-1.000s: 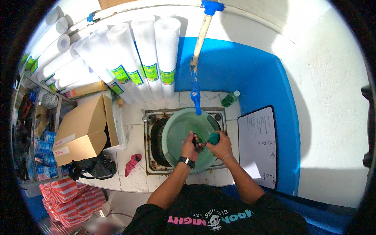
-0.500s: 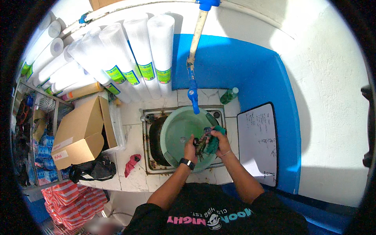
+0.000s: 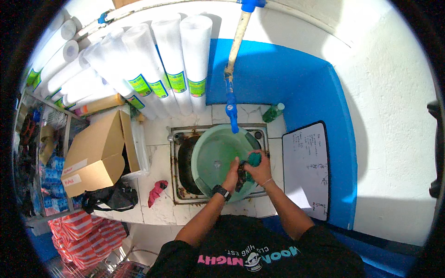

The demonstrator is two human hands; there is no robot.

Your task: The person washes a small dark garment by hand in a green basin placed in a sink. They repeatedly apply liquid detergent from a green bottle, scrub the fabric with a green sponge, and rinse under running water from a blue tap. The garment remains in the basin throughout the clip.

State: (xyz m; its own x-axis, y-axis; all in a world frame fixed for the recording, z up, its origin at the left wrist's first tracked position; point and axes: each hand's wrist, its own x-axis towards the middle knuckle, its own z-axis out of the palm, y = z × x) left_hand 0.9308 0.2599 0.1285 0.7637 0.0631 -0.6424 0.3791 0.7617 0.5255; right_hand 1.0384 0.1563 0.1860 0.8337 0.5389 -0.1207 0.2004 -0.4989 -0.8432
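Over a pale green basin (image 3: 196,153) my two hands meet. My left hand (image 3: 230,178) is closed on a small dark, irregular object (image 3: 241,178), whose kind I cannot make out. A dark green scrubbing pad (image 3: 254,159) is gripped in my right hand (image 3: 263,170), pressed against the dark object. Fingers hide part of both. Greenish water (image 3: 214,148) lies in the basin, which sits over a rust-stained metal sink (image 3: 184,185). Above the basin hangs a blue tap (image 3: 232,111).
A green bottle (image 3: 273,112) stands right of the tap, and a whiteboard (image 3: 306,171) lies at the right. On the tiled counter to the left are a pink cloth (image 3: 157,192), a black bag (image 3: 113,197) and an open cardboard box (image 3: 95,153). White filter cartridges (image 3: 197,60) line the wall.
My right hand has turned and bunched the green pad higher, over the dark object. The left hand has shifted slightly right. The view has shifted a little.
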